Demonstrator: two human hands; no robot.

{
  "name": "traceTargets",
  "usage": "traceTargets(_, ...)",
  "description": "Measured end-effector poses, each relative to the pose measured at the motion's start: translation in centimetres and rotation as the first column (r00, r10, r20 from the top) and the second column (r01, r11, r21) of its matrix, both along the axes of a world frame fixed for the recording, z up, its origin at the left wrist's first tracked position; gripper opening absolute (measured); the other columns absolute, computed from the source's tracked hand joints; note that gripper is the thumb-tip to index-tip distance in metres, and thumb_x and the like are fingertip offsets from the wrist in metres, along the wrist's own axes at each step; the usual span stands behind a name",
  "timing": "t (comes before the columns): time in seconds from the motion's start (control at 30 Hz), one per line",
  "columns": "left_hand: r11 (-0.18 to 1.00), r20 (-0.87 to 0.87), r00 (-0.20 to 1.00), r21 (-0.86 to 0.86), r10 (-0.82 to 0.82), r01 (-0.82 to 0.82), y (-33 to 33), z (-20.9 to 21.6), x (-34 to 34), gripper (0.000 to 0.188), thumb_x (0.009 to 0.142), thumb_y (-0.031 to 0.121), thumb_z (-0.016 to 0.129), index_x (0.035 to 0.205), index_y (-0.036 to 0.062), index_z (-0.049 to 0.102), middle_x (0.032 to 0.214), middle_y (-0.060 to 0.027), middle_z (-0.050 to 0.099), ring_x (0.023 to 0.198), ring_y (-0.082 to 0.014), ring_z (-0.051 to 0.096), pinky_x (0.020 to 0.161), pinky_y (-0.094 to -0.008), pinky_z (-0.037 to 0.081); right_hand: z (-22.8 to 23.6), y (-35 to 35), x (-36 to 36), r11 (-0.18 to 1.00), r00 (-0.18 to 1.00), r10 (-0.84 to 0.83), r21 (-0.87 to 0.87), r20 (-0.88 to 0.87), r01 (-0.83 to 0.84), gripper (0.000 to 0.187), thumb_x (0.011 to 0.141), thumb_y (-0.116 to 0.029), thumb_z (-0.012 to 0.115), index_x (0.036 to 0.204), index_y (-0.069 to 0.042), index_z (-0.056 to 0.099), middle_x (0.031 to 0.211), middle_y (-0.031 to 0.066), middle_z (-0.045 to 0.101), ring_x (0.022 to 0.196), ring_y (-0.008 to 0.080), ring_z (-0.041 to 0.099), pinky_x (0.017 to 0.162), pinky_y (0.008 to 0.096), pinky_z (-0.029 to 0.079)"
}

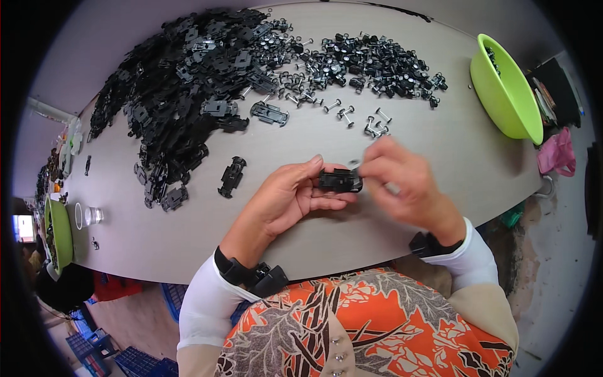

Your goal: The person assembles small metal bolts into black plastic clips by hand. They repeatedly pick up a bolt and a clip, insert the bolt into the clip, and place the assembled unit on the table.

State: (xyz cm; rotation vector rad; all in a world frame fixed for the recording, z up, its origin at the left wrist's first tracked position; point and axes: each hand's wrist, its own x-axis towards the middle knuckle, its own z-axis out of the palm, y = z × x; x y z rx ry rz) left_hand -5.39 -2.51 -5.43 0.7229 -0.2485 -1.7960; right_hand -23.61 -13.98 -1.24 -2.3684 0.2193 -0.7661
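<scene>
My left hand [292,195] is closed around a black toy car chassis [336,181], held above the table with the fingers under it and the thumb along its side. At the right end of this chassis my right hand [405,182] is pinched together, smeared by motion. A small greyish piece shows by its fingertips, too blurred to name. Just beyond the hands lie a few loose wheel axles [377,129], metal rods with black wheels. To the left of my left hand a single black chassis [232,177] rests on the table.
A large heap of black chassis [169,88] covers the table's far left. Beside it spreads a pile of wheel axles [377,63]. A green basin [512,94] stands at the right edge, another green basin [59,232] at the left, near a clear plastic cup [91,215].
</scene>
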Motion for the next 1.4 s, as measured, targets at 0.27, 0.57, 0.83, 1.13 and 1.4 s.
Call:
traceTargets(0.27, 0.997, 0.023, 0.998, -0.037, 0.065, -0.064, 1.2, -0.6, 0.0, 0.025, 0.094, 0.02, 0.056, 0.1, -0.0043, 0.059, 0.098, -0.0146, 0.064, 0.085, -0.0236, 0.066, 0.08, -0.0337, 0.057, -1.2, 1.7, 1.9, 0.995, 0.991, 0.074, -0.061, -0.116, -0.081, 0.016, 0.07, 0.005, 0.061, 0.084, -0.001, 0.058, 0.087, 0.0104, 0.05, 0.065, 0.0261, 0.057, 0.055, 0.0348, 0.047)
traceTargets(0.57, 0.994, 0.188, 0.976, -0.024, 0.112, -0.109, 1.4, -0.2, -0.5, 0.021, 0.095, 0.02, 0.056, 0.089, 0.0001, 0.059, 0.086, -0.0085, 0.064, 0.08, -0.0193, 0.066, 0.074, -0.0333, 0.058, -1.1, 2.1, 2.5, 0.988, 0.986, 0.079, -0.122, -0.149, -0.098, 0.013, 0.069, 0.006, 0.061, 0.078, 0.0, 0.053, 0.084, 0.0111, 0.045, 0.061, 0.0274, 0.054, 0.054, 0.037, 0.046)
traceTargets(0.83, 0.981, 0.335, 0.922, -0.058, 0.194, -0.186, 2.5, 0.6, -0.9, 0.024, 0.09, 0.022, 0.064, 0.081, 0.0018, 0.056, 0.082, -0.0045, 0.061, 0.075, -0.0126, 0.063, 0.067, -0.0264, 0.054, -1.6, 2.9, 3.1, 0.994, 0.991, 0.095, -0.04, -0.092, -0.099, 0.021, 0.069, 0.005, 0.062, 0.086, -0.003, 0.054, 0.084, 0.0097, 0.046, 0.065, 0.0267, 0.054, 0.053, 0.0369, 0.046)
traceTargets(1.13, 0.951, 0.642, 0.74, 0.053, 0.2, -0.303, 8.1, 2.1, 0.2, 0.021, 0.077, 0.007, 0.07, 0.079, 0.0025, 0.05, 0.072, -0.0052, 0.059, 0.062, -0.012, 0.061, 0.053, -0.0233, 0.05, -2.3, 4.6, 4.0, 0.886, 0.912, 0.406, 0.222, 0.057, -0.408, 0.039, 0.067, 0.006, 0.061, 0.105, -0.004, 0.055, 0.093, 0.0105, 0.053, 0.074, 0.0277, 0.059, 0.058, 0.034, 0.05)
traceTargets(1.4, 0.863, 0.816, 0.512, 0.032, 0.268, -0.504, 23.9, 5.5, 3.5, 0.02, 0.071, 0.004, 0.071, 0.078, -0.0027, 0.053, 0.071, -0.012, 0.063, 0.061, -0.0175, 0.064, 0.056, -0.0258, 0.052, -3.0, -5.0, 3.9, 0.911, 0.972, -0.208, -0.384, -0.11, 0.152, 0.028, 0.068, 0.005, 0.061, 0.094, -0.003, 0.058, 0.104, 0.0117, 0.056, 0.088, 0.0309, 0.055, 0.075, 0.0379, 0.048)
